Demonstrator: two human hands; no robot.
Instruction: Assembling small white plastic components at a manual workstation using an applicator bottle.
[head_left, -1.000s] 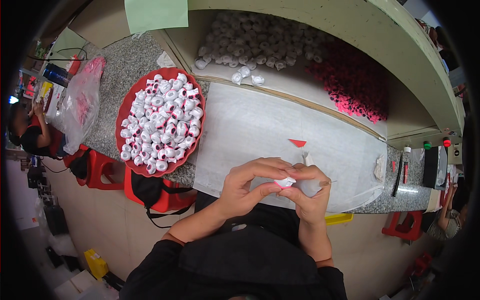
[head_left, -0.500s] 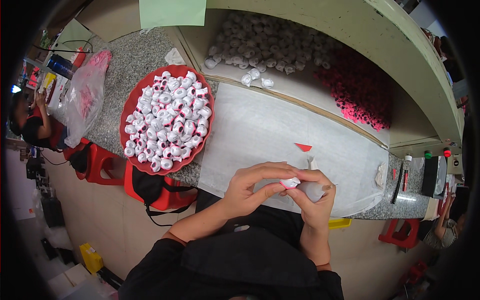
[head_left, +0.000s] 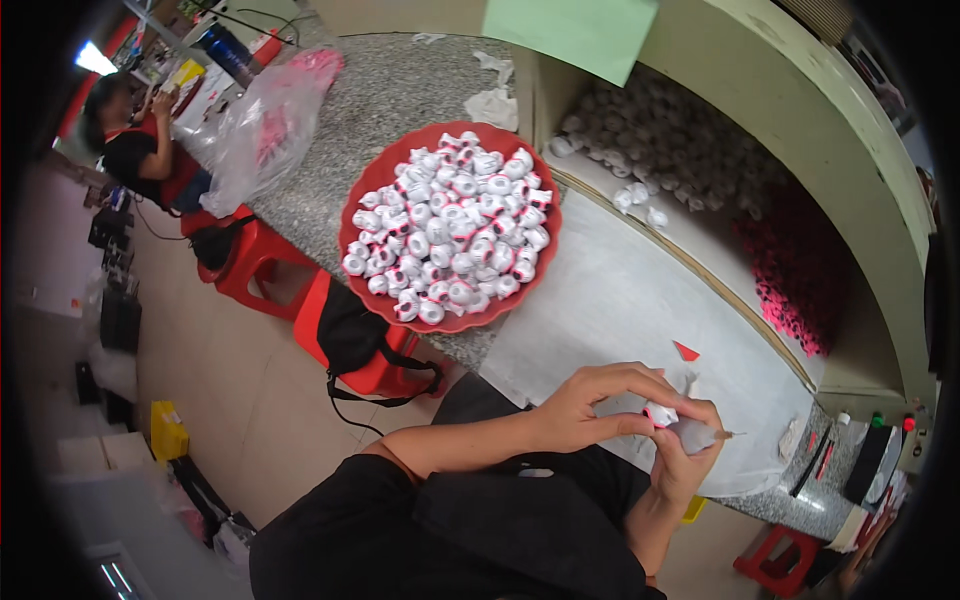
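Observation:
A small white rounded piece with a pink edge [head_left: 660,413], like a tiny toy head, is held between both hands over the white sheet [head_left: 575,290]. My left hand [head_left: 590,408] pinches it with thumb and fingers from the left. Across from it, my right hand [head_left: 683,470] steadies the piece with its thumb and fingertips. Tucked in that same hand is a translucent squeeze bottle [head_left: 697,434], its thin needle tip pointing right. Left of the hands, a red scalloped bowl [head_left: 357,200] is heaped with similar white pieces [head_left: 455,225] edged in pink.
Under the green shelf [head_left: 740,60] lie piles of white pieces [head_left: 670,130] and pink-and-black parts [head_left: 790,310]. A red triangle scrap [head_left: 686,351] rests on the sheet. A plastic bag [head_left: 265,135] is on the counter. Red stools [head_left: 330,340] stand below; another person [head_left: 140,145] sits far left.
The view has turned left, so the bowl and counter appear further right. Both hands keep the white piece between them, and the bottle stays in my right hand.

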